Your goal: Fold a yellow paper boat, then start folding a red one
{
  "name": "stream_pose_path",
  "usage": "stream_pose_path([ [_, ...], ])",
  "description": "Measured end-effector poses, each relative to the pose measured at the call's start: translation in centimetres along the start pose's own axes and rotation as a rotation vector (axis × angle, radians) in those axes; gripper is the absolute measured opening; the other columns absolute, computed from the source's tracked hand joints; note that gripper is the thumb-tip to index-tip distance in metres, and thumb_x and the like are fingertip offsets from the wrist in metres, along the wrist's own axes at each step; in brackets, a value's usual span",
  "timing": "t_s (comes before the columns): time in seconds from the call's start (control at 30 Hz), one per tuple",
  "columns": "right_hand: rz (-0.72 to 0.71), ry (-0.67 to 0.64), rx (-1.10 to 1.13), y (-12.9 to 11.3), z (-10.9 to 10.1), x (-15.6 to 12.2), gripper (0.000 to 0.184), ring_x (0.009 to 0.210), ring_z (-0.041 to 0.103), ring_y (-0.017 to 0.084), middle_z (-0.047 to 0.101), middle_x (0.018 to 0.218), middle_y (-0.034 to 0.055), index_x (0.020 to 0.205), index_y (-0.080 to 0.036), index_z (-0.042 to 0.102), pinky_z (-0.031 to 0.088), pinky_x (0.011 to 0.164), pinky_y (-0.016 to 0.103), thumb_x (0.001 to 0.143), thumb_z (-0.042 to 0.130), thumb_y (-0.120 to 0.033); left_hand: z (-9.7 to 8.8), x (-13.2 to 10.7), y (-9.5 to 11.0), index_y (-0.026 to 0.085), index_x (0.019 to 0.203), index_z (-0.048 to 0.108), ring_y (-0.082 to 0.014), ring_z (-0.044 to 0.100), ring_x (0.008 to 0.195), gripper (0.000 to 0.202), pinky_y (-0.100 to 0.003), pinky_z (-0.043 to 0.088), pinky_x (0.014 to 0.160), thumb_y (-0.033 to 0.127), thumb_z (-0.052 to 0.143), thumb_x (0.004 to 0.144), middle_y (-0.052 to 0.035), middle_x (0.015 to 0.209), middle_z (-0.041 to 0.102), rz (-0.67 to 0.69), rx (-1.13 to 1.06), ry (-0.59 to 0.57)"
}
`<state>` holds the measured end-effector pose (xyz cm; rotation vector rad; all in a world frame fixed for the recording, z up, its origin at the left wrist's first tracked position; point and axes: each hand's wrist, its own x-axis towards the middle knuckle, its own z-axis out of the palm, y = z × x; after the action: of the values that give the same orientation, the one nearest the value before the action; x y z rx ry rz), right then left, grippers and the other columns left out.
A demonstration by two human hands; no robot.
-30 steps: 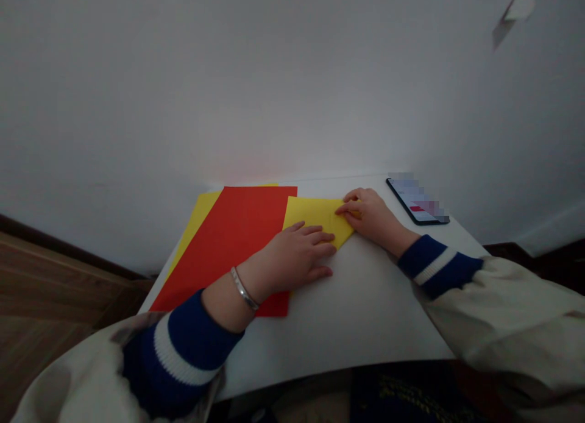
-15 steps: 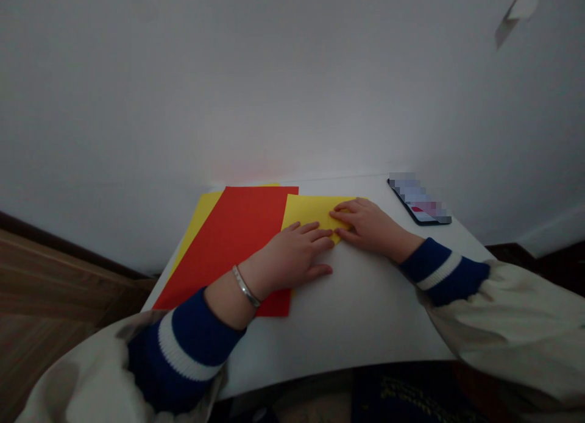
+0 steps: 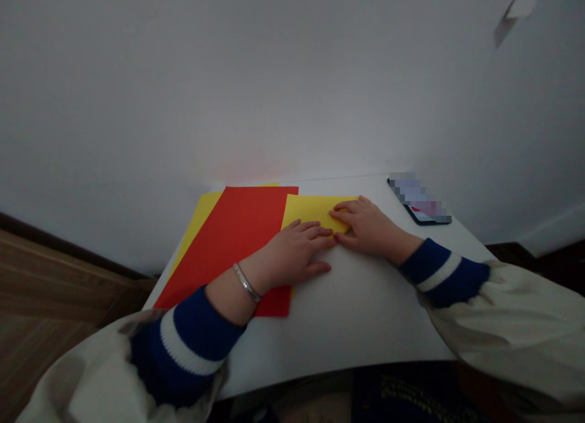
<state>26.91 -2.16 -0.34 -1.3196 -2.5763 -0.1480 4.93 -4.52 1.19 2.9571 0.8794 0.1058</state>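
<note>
Yellow paper (image 3: 311, 211), lying flat, left edge overlapping red sheet (image 3: 237, 240)

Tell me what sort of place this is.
Probably a room indoors, perhaps in a home, though I can't be sure: a white table against a pale wall, with a phone and a red sheet on it, and wood-grained furniture at the left.

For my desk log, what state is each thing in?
Left hand: open, fingers over small yellow paper.
Right hand: open, fingers on it.
Small yellow paper: partly covered, overlapping red sheet.
Red sheet: flat, atop other yellow sheet.
Phone: face up, screen lit.
Bracelet: worn, left wrist.
</note>
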Motion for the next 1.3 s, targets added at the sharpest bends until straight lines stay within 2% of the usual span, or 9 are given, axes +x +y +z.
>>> stream_pose_path([
  [0.17,0.043,-0.027,0.026,-0.2,0.0,-0.1,0.055,0.122,0.048,0.029,0.057,0.13,0.0131,0.126,-0.014,0.058,0.02,0.111,0.055,0.083,0.053,-0.049,0.1,0.1,-0.1,0.02,0.127,0.053,-0.0254,0.041,0.131,0.043,-0.044,0.028,0.11,0.043,0.052,0.09,-0.0098,0.14,0.048,0.014,-0.002,-0.014],
  [0.33,0.059,-0.058,0.035,-0.1,0.0,0.0,0.055,0.126,0.045,0.028,0.055,0.134,0.0117,0.127,-0.015,0.057,0.018,0.112,0.056,0.082,0.053,-0.047,0.1,0.1,-0.1,0.02,0.128,0.053,-0.0259,0.041,0.132,0.044,-0.043,0.03,0.109,0.042,0.054,0.09,-0.0104,0.141,0.047,0.026,0.009,-0.015],
  [0.67,0.074,-0.149,-0.023,1.0,0.5,0.1,0.054,0.134,0.035,0.034,0.043,0.146,0.0054,0.136,-0.026,0.05,0.019,0.11,0.06,0.084,0.049,-0.042,0.0,0.0,0.0,0.024,0.125,0.056,-0.027,0.042,0.131,0.04,-0.045,0.031,0.109,0.043,0.054,0.09,-0.0094,0.14,0.048,0.011,-0.004,-0.018],
  [0.83,0.069,-0.12,-0.017,1.1,0.7,0.1,0.053,0.134,0.035,0.034,0.045,0.145,0.0058,0.135,-0.026,0.052,0.019,0.109,0.06,0.084,0.05,-0.04,0.4,0.1,-0.1,0.024,0.12,0.057,-0.0269,0.04,0.131,0.038,-0.046,0.028,0.109,0.046,0.052,0.09,-0.0082,0.14,0.048,-0.005,-0.027,0.016],
  [1.03,0.04,-0.042,-0.044,1.0,0.6,-0.1,0.049,0.134,0.034,0.036,0.048,0.142,0.0097,0.13,-0.025,0.057,0.018,0.108,0.062,0.083,0.053,-0.037,0.5,0.1,-0.1,0.023,0.124,0.053,-0.0282,0.028,0.139,0.041,-0.048,0.022,0.112,0.047,0.049,0.091,-0.0093,0.149,0.036,-0.026,-0.057,-0.048],
  [1.13,-0.046,0.085,-0.061,0.5,-0.2,-0.2,0.033,0.128,0.04,0.035,0.057,0.132,0.0094,0.11,-0.024,0.07,0.02,0.108,0.061,0.08,0.058,-0.032,0.2,0.1,-0.2,0.023,0.125,0.053,-0.0285,0.027,0.14,0.042,-0.048,0.022,0.112,0.048,0.05,0.091,-0.0091,0.15,0.036,-0.028,-0.072,-0.065],
  [1.17,-0.1,0.11,-0.042,0.3,-0.6,-0.2,0.025,0.122,0.046,0.031,0.062,0.124,0.0085,0.099,-0.023,0.074,0.026,0.107,0.055,0.08,0.059,-0.029,0.1,0.1,-0.3,0.023,0.125,0.053,-0.0284,0.027,0.14,0.042,-0.048,0.022,0.112,0.048,0.05,0.091,-0.009,0.15,0.036,-0.028,-0.075,-0.065],
  [1.23,-0.214,0.072,0.005,0.0,-1.2,-0.2,0.02,0.102,0.057,0.023,0.07,0.102,0.0082,0.086,-0.02,0.075,0.041,0.095,0.041,0.083,0.056,-0.025,0.0,0.1,-0.4,0.022,0.124,0.053,-0.0277,0.027,0.14,0.043,-0.047,0.022,0.112,0.048,0.05,0.091,-0.009,0.15,0.036,-0.023,-0.076,-0.06],
  [1.3,-0.255,0.036,0.027,-0.2,-1.7,-0.3,0.02,0.09,0.06,0.02,0.072,0.087,0.0069,0.083,-0.019,0.074,0.045,0.085,0.035,0.085,0.054,-0.024,0.0,0.1,-0.5,0.022,0.125,0.053,-0.0269,0.027,0.14,0.044,-0.046,0.021,0.113,0.049,0.05,0.091,-0.0093,0.15,0.036,-0.017,-0.073,-0.057],
])
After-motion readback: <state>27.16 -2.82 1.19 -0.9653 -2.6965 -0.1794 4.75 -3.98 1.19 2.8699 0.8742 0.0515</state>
